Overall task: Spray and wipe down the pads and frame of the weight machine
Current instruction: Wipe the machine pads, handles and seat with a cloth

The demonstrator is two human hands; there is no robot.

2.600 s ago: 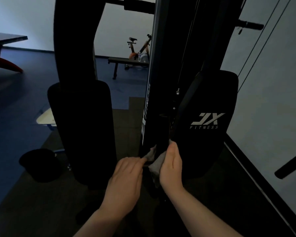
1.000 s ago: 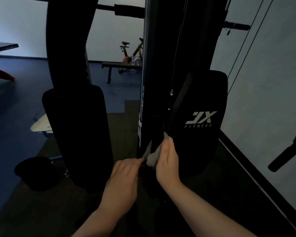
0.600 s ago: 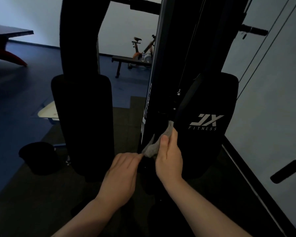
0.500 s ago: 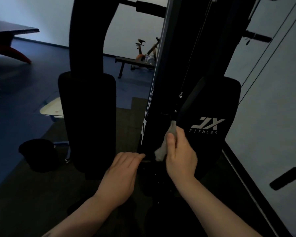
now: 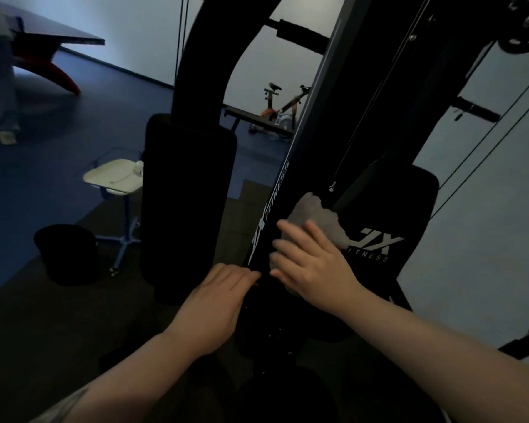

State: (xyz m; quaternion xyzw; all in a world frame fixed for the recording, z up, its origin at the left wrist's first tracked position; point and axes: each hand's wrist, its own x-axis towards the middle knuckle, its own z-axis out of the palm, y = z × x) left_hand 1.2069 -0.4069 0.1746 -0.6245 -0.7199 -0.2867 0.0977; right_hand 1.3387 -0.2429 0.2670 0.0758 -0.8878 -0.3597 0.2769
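Right hand (image 5: 315,264): fingers spread flat, pressing a grey cloth (image 5: 316,219) against the machine's black upright frame (image 5: 306,141).
Left hand (image 5: 217,303): relaxed, holding nothing, fingertips touching the frame's lower edge.
Cloth: bunched between frame and the logo pad (image 5: 409,239).
Left pad (image 5: 187,206): hangs beside the frame.
Floor: black bucket (image 5: 66,254), small white surface (image 5: 113,177) on a stand.

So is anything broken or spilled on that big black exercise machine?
Nothing stands out. The right hand presses a grey cloth against the black upright frame beside the black pad with the white logo. The left hand rests on the frame lower down. No spill or damage shows, though the picture is dim.
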